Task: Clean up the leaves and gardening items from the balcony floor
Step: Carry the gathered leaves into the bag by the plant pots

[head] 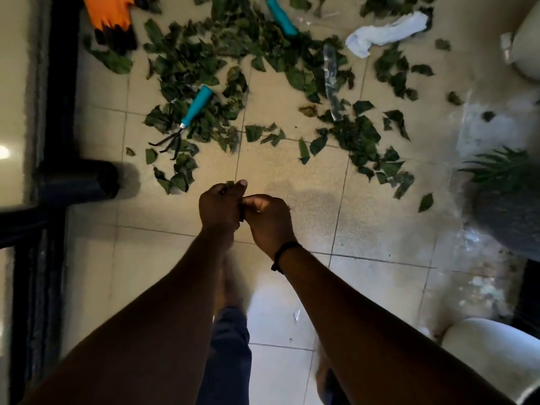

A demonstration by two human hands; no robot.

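Left hand (217, 206) and right hand (267, 219) both grip a small wad of dark green leaves (229, 184) above the beige tiled floor (292, 185); I'd compress it tight, then bin it before gathering the scattered leaf pile (204, 62) beyond.

A dark potted plant (505, 200) stands at the right edge on the tiled floor (163, 258). A black railing (58, 112) runs along the left. Pale rounded shapes, perhaps pots (493, 355), sit lower right.
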